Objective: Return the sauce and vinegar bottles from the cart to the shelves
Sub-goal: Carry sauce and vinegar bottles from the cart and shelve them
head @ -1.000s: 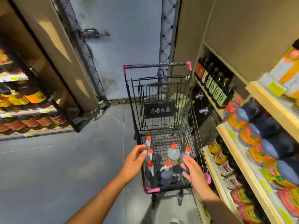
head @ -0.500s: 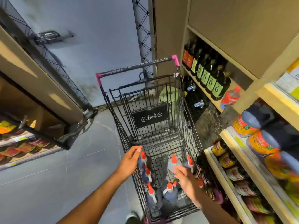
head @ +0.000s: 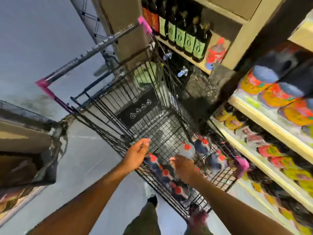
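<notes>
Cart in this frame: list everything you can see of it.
Black wire-mesh cart, upright beside the shelves. Grey handle bar with pink ends at the far side; black placard inside; pink corner bumper near. Red-capped bottles stand at its near end. The left hand is at its left rim, the right hand over the bottles; grips too blurred to tell.

Left hand [head: 137,154] and right hand [head: 184,168] lower, closer over bottles [head: 187,150] in cart [head: 105,107]

Left of your left hand [head: 137,155] the smooth grey floor [head: 88,158] runs to a pale grey wall [head: 42,39] and a black lattice post [head: 89,19]. Right of your right hand [head: 184,170], beige shelving [head: 264,109] stands, stocked and blurred. Far left, a second shelf unit [head: 25,133].
</notes>
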